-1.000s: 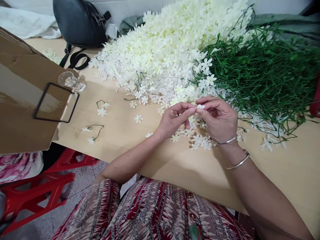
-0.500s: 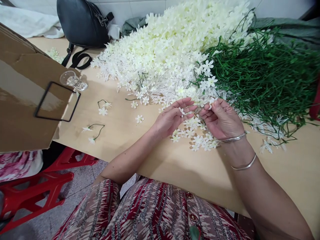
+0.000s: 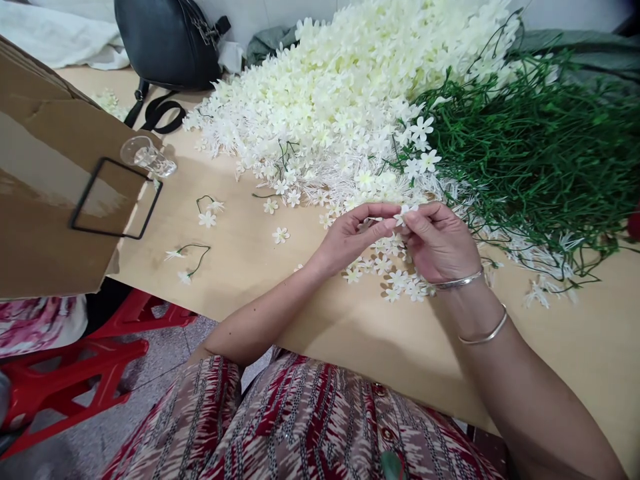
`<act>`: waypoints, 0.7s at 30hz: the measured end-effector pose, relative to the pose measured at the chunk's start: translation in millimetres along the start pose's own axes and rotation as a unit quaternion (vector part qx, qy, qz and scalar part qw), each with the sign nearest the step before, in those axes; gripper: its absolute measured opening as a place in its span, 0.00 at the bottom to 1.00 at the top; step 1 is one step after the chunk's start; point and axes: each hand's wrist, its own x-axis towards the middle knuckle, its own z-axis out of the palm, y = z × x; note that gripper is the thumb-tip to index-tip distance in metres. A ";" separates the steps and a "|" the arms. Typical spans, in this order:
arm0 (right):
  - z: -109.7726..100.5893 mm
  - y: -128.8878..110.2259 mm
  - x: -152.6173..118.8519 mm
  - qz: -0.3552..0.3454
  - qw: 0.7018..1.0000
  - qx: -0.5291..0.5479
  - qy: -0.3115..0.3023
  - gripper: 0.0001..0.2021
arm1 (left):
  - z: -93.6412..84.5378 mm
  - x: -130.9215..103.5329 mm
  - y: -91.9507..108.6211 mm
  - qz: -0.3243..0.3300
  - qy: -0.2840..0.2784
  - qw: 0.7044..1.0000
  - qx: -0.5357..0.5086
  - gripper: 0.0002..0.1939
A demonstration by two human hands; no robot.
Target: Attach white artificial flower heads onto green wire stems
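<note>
A small white flower (image 3: 404, 214) is pinched between the fingertips of my right hand (image 3: 438, 241). The thumb and fingers of my left hand (image 3: 350, 239) close on the flower's left side and meet the right fingertips. Under and behind both hands lie loose white flowers (image 3: 397, 280) on the table (image 3: 260, 280). A large heap of white and cream flowers (image 3: 340, 87) rises behind them. To its right spreads a pile of green plastic stems (image 3: 540, 153).
At the left stand a cardboard box (image 3: 55, 173) with a black wire frame and a clear plastic cup (image 3: 149, 157). A black bag (image 3: 167, 47) sits at the back. Two flowered stems (image 3: 197, 250) lie left of my arm. Red stools (image 3: 75, 373) stand below.
My left hand has moved right and its fingers have closed at the flower, where they were apart before. My right hand has shifted slightly left and down.
</note>
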 end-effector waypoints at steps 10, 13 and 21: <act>18.4 -3.7 -14.8 -0.108 0.990 -0.081 0.037 0.12 | -5.8 6.9 -13.1 0.068 0.070 0.994 0.047 0.23; 21.4 -5.2 -17.4 -0.136 0.984 -0.104 0.046 0.11 | -4.2 7.0 -12.6 0.074 0.087 0.993 0.044 0.23; 21.9 -10.0 -19.6 -0.132 0.977 -0.147 0.077 0.12 | 6.6 1.0 -3.4 0.050 0.126 0.989 0.049 0.07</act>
